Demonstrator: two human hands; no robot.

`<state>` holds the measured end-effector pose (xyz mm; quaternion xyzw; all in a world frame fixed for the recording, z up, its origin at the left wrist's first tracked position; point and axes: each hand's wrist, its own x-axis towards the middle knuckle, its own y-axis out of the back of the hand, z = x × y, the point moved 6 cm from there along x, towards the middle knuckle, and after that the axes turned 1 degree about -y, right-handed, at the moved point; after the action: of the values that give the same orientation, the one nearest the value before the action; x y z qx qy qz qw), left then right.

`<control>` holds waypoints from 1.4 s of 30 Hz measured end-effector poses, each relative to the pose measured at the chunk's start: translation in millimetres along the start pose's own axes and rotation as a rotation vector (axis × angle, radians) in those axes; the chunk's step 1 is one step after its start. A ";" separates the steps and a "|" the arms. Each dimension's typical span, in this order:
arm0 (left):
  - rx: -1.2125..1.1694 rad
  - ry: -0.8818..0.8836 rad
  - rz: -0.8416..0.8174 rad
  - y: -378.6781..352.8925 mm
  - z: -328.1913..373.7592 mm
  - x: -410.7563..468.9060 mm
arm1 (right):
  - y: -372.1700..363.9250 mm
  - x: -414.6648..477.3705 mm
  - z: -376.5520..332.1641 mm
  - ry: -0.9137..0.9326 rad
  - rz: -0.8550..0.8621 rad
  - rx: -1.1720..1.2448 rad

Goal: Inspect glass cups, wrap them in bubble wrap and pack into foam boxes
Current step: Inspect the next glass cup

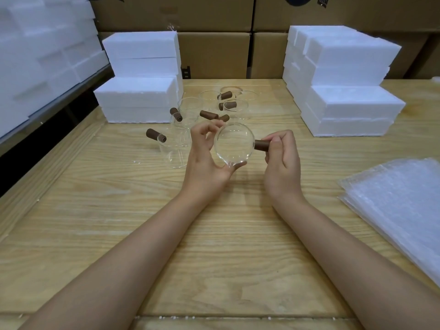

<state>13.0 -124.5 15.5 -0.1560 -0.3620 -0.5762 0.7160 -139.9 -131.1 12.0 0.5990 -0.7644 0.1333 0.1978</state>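
A person holds a glass cup [234, 145] just above a wooden table [214, 234], turned on its side with one round end facing the camera. The left hand [206, 158] pinches the glass wall, thumb beneath and curled fingers on top; the right hand [282, 160] is closed round the brown handle [260, 144], which juts out to the right of the glass. Both bare forearms reach in from the bottom edge of the view.

Beyond the held cup, more cups [175, 148] with the same brown handles stand in a loose cluster on the table; the nearest is just beside the left hand, and how many there are cannot be told, since the clear glass runs together. White foam boxes [140, 96] are stacked to the left of the cluster; a second stack [345, 91] rises to its right, well apart from the first. More white foam [42, 55] is piled at the far left, off the table's edge. Sheets of bubble wrap [400, 206] lie in a flat pile at the table's right edge, near the right forearm; brown cartons [214, 55] fill the background behind the table.
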 end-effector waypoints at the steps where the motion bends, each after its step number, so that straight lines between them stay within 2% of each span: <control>1: 0.000 0.028 -0.006 -0.1 -2.5 -0.2 | -0.1 -0.2 -0.7 0.011 -0.001 -0.005; 7: -0.011 0.200 -0.051 -1.2 -10.8 -1.7 | -1.8 -0.9 -2.2 0.047 -0.018 -0.007; 11: 0.119 0.299 -0.114 -4.9 -19.7 -3.5 | 4.1 7.8 9.6 -0.049 -0.004 0.009; 15: 0.221 0.365 -0.124 -4.3 -26.1 -3.7 | 4.6 12.0 20.7 -0.140 -0.059 -0.005; 24: 0.457 0.425 -0.152 -2.5 -28.8 -5.5 | 7.9 15.2 30.2 -0.160 -0.089 -0.327; 31: 0.555 0.363 -0.190 -2.2 -17.8 -5.7 | 13.6 10.0 10.0 -0.214 -0.146 -0.472; 35: 0.550 0.395 -0.187 -1.0 -19.5 -5.8 | 60.3 30.3 -24.8 -0.237 -0.196 -0.528; 38: 0.561 0.403 -0.193 -1.5 -20.1 -6.5 | 124.6 47.0 -38.0 -0.221 -0.118 -0.814; 40: 0.555 0.411 -0.181 -0.4 -21.4 -6.0 | 166.5 47.4 -18.0 -0.333 -0.092 -1.011; 42: 0.552 0.406 -0.172 -0.2 -21.9 -5.7 | 201.0 40.5 14.3 -0.495 -0.125 -1.107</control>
<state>19.8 -134.5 -3.6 0.1923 -0.3663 -0.5341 0.7373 -344.9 -122.8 24.7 0.4640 -0.7070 -0.4389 0.3037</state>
